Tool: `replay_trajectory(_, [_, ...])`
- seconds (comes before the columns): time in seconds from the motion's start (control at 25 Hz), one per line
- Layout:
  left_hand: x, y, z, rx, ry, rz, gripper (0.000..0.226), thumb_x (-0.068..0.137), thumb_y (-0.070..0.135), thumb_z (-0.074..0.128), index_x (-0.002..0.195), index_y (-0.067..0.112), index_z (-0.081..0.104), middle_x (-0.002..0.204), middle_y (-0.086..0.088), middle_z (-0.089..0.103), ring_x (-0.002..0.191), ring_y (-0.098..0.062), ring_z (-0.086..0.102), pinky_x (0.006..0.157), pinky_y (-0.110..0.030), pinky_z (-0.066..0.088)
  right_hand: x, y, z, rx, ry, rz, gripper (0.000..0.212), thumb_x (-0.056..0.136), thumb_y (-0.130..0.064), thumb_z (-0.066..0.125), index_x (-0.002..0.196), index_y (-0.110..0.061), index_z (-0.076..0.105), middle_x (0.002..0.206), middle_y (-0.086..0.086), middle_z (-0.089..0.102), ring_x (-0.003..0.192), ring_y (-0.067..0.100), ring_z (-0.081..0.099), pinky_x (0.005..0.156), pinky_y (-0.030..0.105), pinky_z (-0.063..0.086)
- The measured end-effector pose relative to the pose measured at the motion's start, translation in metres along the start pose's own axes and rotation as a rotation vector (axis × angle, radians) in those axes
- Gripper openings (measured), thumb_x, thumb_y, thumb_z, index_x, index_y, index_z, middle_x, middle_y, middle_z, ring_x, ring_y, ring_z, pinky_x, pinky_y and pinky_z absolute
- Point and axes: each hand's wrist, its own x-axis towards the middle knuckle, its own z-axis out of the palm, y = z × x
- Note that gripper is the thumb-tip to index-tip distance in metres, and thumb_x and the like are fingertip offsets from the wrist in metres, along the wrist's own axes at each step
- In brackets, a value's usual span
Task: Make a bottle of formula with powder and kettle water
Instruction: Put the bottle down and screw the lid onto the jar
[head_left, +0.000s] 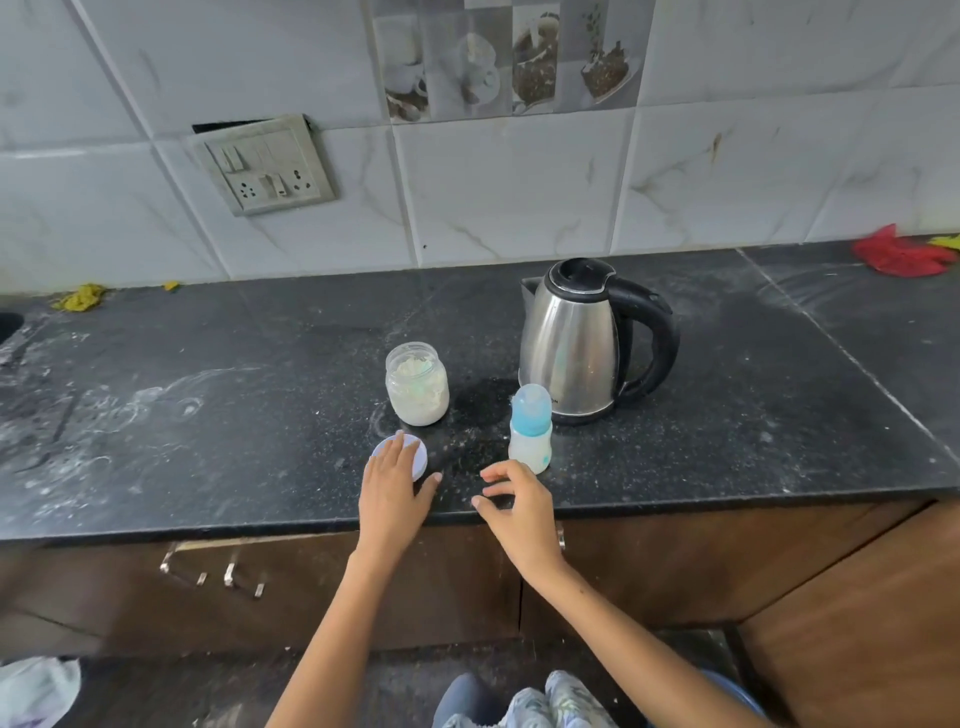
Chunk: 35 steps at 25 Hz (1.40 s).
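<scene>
Jar open, lid down — bottle next

L hand (396, 486) lay flat, fingers straight on the lid (402, 457) w/ powder jar (417, 383) just behind; R hand (514, 506) hovered loosely spread, holding nothing, near the capped bottle (530, 430) by the kettle (587, 340) — best to grip its body, then unscrew upright.

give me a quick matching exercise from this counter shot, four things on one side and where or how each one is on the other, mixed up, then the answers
Things:
1. jar of powder
2. jar lid
3. baby bottle
4. kettle

States:
A. lies flat under the left hand's fingers
B. stands capped in blue, just beyond the right hand
C. stands open, with no lid on it
D. steel body, black handle, farthest back of the four

Pairs: 1-C, 2-A, 3-B, 4-D
</scene>
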Motion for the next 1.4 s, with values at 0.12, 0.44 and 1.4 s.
replay_trajectory(0.12, [0.007,-0.019,-0.010,0.043,-0.049,-0.086,0.073,0.082,0.044,0.068,0.141,0.012,0.039,0.154,-0.012,0.032,0.142,-0.029,0.030,0.116,-0.043,0.024,0.009,-0.006,0.015,-0.019,-0.039,-0.006,0.024,0.083,-0.010,0.075,0.099,-0.022,0.061,0.107,-0.001,0.065,0.083,0.001,0.065,0.073,0.008,0.050])
replay_trajectory(0.44, [0.026,-0.033,-0.011,0.052,-0.086,-0.117,0.079,0.072,0.044,0.077,0.137,0.013,0.044,0.138,-0.009,0.051,0.124,-0.029,0.048,0.103,-0.038,0.036,0.037,-0.018,0.034,-0.010,-0.068,0.098,0.022,0.086,-0.012,0.073,0.103,-0.020,0.061,0.113,0.001,0.064,0.090,0.006,0.066,0.082,0.020,0.054])
replay_trajectory(1.4, [0.109,-0.015,-0.019,-0.644,0.044,-0.236,0.101,0.055,0.049,0.087,0.138,0.021,0.036,0.138,-0.001,0.051,0.128,-0.023,0.048,0.102,-0.042,0.045,0.148,-0.092,0.030,-0.221,-0.090,0.051,0.053,0.093,-0.040,0.058,0.142,-0.027,0.041,0.138,0.006,0.047,0.121,0.025,0.052,0.089,0.029,0.041])
